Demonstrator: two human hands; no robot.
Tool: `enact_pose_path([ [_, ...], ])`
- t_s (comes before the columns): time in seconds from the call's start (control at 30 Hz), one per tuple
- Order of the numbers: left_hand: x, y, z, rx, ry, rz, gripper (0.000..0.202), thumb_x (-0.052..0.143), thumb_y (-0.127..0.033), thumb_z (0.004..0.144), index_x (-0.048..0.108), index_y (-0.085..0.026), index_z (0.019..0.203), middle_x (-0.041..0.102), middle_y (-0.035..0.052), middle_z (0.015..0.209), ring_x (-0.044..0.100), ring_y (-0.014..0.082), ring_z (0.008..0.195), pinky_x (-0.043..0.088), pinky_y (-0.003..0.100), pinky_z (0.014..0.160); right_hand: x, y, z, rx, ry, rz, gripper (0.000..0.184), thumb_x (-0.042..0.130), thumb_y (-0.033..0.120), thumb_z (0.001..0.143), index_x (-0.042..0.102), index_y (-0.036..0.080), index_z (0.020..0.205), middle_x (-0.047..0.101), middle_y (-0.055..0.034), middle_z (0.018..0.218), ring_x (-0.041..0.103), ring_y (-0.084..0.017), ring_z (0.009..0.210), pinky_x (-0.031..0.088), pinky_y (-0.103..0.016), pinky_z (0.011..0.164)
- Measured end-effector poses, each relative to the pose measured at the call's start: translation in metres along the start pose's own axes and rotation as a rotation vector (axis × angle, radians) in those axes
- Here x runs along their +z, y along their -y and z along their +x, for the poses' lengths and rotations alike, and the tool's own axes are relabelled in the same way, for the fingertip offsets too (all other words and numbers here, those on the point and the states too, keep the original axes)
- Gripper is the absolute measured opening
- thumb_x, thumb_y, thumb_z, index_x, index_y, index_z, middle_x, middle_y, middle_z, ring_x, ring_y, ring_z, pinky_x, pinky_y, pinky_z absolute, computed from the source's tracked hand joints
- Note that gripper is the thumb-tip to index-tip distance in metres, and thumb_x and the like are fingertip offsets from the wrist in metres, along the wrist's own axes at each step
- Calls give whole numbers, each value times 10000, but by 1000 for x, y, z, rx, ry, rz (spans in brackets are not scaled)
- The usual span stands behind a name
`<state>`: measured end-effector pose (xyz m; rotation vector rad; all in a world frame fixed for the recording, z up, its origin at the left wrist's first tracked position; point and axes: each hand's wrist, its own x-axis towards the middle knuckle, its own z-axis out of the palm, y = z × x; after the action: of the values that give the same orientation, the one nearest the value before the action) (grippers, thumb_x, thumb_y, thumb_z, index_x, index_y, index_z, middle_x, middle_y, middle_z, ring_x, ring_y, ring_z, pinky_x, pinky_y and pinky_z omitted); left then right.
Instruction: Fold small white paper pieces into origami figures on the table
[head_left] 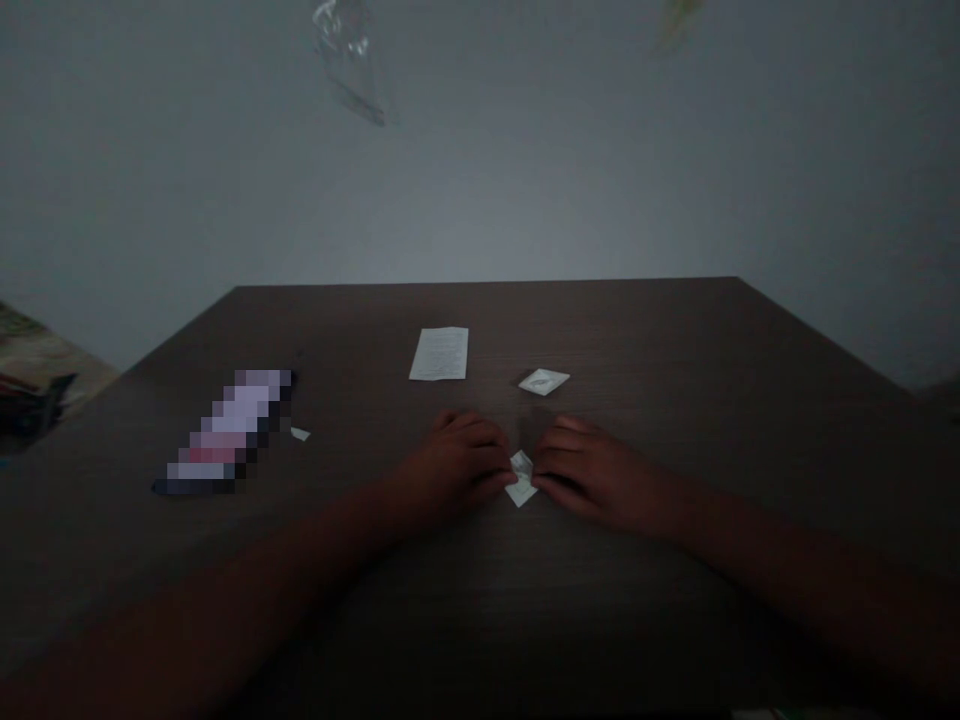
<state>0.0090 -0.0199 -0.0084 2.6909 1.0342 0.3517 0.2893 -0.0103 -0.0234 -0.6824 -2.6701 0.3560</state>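
Observation:
A small folded piece of white paper lies low over the dark table between my two hands, one corner pointing toward me. My left hand pinches its left edge between thumb and fingers. From the other side, my right hand pinches the right edge, fingers curled. The fingertips hide both side corners of the paper. Just beyond my right hand rests another folded white paper, diamond-shaped with a raised middle. A flat sheet of paper with fine print lies farther back, beyond my left hand.
A phone-like object with a blurred-out screen lies on the left of the table. Beside it is a small paper scrap. A pale wall rises behind the table, with a clear plastic piece on it. Dark items show at the far left.

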Motion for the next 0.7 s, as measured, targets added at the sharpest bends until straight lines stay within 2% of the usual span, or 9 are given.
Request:
enact_pose_path([
  [0.2, 0, -2, 0, -54, -16, -1, 180, 706, -289, 1172, 842, -259, 1058, 853, 1, 1206, 728, 248, 1217, 460, 433, 1133, 1, -1, -1, 66, -34, 60, 231, 610, 259, 1200, 781, 211, 1052, 745, -62, 1004, 686, -238, 991, 565, -449, 1029],
  [0.33, 0, 1, -1, -106, -62, -65, 94, 807, -324, 1101, 872, -277, 1050, 826, 38, 1314, 681, 305, 1330, 485, 507, 1189, 2, -3, -1, 127, -41, 94, 243, 590, 272, 1214, 755, 210, 1046, 741, -70, 1034, 674, -250, 1019, 562, -449, 1009],
  [0.43, 2, 3, -2, -138, -84, -106, 107, 831, -304, 1077, 873, -261, 989, 792, 69, 1418, 638, 352, 1403, 491, 588, 1211, 2, -3, -1, 154, -43, 99, 233, 613, 279, 1206, 761, 206, 1041, 738, -83, 1062, 674, -265, 1052, 553, -466, 1024],
  [0.53, 4, 3, -3, -161, -94, -108, 147, 812, -309, 1089, 864, -244, 968, 764, 91, 1478, 611, 376, 1446, 502, 634, 1223, 3, -1, -2, 209, -47, 99, 207, 654, 283, 1191, 775, 204, 1043, 738, -92, 1095, 675, -282, 1097, 549, -472, 1032],
  [0.7, 6, -2, -4, -196, -70, -78, 204, 701, -262, 1143, 862, -215, 1026, 738, 115, 1524, 603, 373, 1469, 524, 635, 1253, 6, 2, -1, 297, -78, 82, 197, 720, 281, 1158, 776, 204, 985, 735, -95, 1066, 679, -297, 1088, 550, -479, 1013],
])
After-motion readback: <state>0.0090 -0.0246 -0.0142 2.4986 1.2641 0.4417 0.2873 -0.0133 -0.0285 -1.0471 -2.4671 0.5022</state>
